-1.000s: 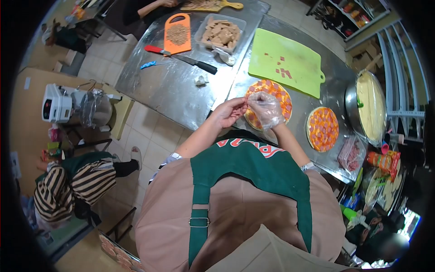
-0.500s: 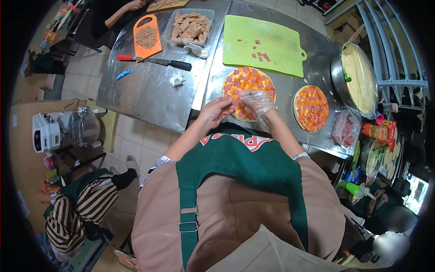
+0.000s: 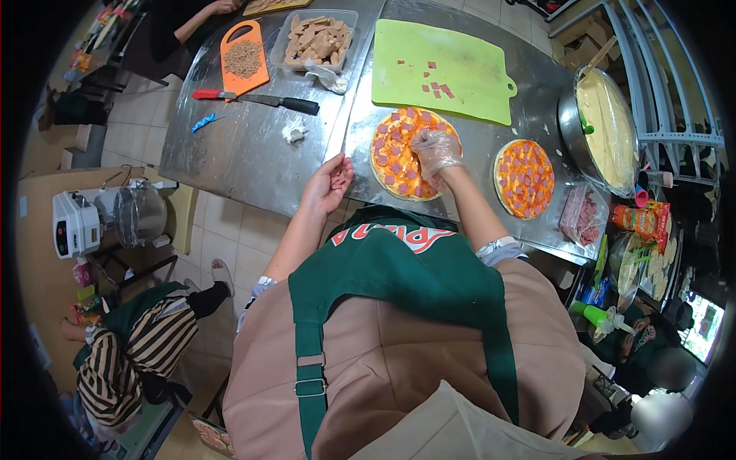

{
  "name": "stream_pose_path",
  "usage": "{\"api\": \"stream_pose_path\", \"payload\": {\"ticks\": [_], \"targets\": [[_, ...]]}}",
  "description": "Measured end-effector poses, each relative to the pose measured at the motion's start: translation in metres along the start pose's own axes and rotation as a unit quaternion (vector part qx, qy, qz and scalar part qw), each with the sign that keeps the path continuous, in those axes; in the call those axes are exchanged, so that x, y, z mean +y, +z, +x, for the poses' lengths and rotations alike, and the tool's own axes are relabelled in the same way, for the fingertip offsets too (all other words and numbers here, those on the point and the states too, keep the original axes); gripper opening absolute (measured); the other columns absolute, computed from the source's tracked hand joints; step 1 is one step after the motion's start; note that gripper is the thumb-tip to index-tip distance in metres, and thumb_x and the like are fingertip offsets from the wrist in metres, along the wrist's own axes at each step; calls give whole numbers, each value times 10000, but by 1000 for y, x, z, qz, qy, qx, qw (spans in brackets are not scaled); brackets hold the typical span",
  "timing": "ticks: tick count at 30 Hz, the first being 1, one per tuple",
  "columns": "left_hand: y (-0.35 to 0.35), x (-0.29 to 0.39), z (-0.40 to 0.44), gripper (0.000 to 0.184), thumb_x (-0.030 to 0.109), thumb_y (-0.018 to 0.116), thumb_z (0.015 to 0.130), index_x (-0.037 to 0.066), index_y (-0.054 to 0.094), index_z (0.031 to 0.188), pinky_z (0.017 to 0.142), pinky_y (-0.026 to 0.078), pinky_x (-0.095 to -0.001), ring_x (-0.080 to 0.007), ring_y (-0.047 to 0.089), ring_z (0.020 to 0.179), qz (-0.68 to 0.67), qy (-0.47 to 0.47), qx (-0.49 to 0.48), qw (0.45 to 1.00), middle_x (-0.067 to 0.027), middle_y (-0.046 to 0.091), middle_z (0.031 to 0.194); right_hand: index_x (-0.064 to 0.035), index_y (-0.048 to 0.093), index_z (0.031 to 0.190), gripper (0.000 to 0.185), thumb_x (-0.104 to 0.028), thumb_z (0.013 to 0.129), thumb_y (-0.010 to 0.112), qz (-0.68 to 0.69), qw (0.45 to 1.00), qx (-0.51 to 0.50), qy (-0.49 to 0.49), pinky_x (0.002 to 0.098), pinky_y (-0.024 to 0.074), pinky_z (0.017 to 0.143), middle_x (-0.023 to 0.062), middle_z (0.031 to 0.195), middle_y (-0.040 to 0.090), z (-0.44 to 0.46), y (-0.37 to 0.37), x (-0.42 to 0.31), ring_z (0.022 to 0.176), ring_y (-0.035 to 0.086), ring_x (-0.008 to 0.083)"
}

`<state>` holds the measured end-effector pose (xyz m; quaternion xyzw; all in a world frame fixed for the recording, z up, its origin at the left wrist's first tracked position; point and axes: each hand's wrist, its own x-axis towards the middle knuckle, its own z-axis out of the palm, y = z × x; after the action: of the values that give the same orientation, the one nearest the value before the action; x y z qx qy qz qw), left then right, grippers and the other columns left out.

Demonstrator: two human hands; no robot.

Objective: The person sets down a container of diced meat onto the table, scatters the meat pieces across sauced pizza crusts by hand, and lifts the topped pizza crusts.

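Note:
In the head view, a round pizza (image 3: 395,165) spread with red sauce and topped with pink square ham pieces lies on the metal table in front of me. My right hand (image 3: 438,151), in a clear plastic glove, is over its right half. Those fingertips are pinched together, down at the topping; whatever they hold is hidden. My bare left hand (image 3: 331,182) is apart from the pizza, at the table's near edge, palm turned up and fingers curled in with nothing visible in them. A second topped pizza (image 3: 524,179) lies to the right.
Beyond the pizza lies a green cutting board (image 3: 445,57) with ham bits. A knife (image 3: 280,103), an orange board (image 3: 244,60) and a plastic tub (image 3: 318,40) are left. Right are a covered dough bowl (image 3: 606,126) and a ham container (image 3: 584,216). Another person's hand shows top left.
My left hand has moved left, away from my right hand and off the pizza. The right hand has turned and lowered its fingertips onto the pizza. The view has shifted slightly.

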<state>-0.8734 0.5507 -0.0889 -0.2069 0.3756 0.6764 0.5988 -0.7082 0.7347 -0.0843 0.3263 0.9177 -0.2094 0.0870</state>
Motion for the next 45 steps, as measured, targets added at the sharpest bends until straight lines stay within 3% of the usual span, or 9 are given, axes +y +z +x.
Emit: {"api": "stream_pose_path", "payload": {"ticks": [4, 14, 18, 25, 28, 30, 34, 36, 45], "targets": [[-8, 2, -3, 87, 78, 527, 782, 5, 520, 828, 595, 486, -200, -121, 552, 648, -4, 17, 9, 1000, -67, 558, 735, -95, 580, 744, 109, -189, 696, 554, 148, 985, 36, 87, 305, 426, 635, 90, 781, 581, 11, 8, -1, 732, 550, 205], [-10, 4, -2, 121, 74, 488, 798, -23, 502, 868, 632, 491, -229, -151, 552, 690, -40, -2, -23, 999, -88, 547, 759, -93, 574, 743, 100, -184, 705, 564, 117, 988, 83, 59, 312, 437, 549, 100, 751, 581, 6, -10, 11, 600, 547, 215], [0, 2, 0, 190, 25, 425, 795, -42, 460, 970, 723, 482, -281, -209, 545, 792, -61, 4, -9, 998, -132, 529, 886, -45, 572, 845, 140, -88, 719, 533, 577, 784, 68, 221, 249, 427, 468, 27, 705, 544, -9, -16, 31, 565, 493, 111], [14, 0, 4, 404, -87, 340, 709, -9, 374, 1104, 901, 371, -391, -285, 449, 1032, -49, 0, -86, 995, -171, 464, 1063, -90, 575, 896, 241, -102, 656, 573, 426, 874, 73, 222, 266, 456, 586, 48, 828, 562, -4, 3, 48, 704, 544, 151], [14, 5, 6, 424, -91, 327, 700, 4, 387, 1108, 933, 327, -414, -297, 412, 1079, -129, -11, -99, 987, -175, 451, 1095, -143, 582, 907, 322, -116, 587, 608, 165, 968, 21, 188, 284, 454, 679, 37, 876, 576, -3, -1, 42, 816, 557, 194], [11, 10, 7, 419, -67, 335, 710, 11, 391, 1118, 944, 311, -425, -297, 398, 1094, -172, -14, -139, 975, -178, 432, 1129, -154, 581, 900, 322, -202, 583, 613, 77, 995, 56, 15, 301, 445, 720, 40, 919, 573, -5, 5, 43, 879, 546, 220], [9, 12, 3, 400, -27, 342, 726, 17, 397, 1120, 943, 304, -432, -297, 387, 1104, -175, -21, -168, 970, -172, 425, 1147, -116, 582, 881, 273, -262, 650, 569, 123, 990, 69, 21, 324, 444, 717, 79, 877, 573, 1, 5, 27, 839, 556, 226], [12, 9, -1, 371, 38, 367, 753, 17, 396, 1122, 937, 303, -432, -292, 384, 1108, -128, -14, -166, 978, -162, 422, 1158, -97, 591, 852, 256, -298, 720, 503, 144, 973, -22, 182, 349, 440, 706, 114, 837, 574, 3, -13, 7, 798, 560, 258], [31, -4, -10, 594, 501, 303, 820, 2, 369, 1135, 900, 326, -446, -298, 420, 1069, -65, -84, -212, 972, -168, 418, 1167, -73, 594, 757, 225, -274, 744, 495, 192, 978, 76, 24, 359, 429, 665, 143, 792, 573, -6, -36, -41, 750, 551, 274]]}}
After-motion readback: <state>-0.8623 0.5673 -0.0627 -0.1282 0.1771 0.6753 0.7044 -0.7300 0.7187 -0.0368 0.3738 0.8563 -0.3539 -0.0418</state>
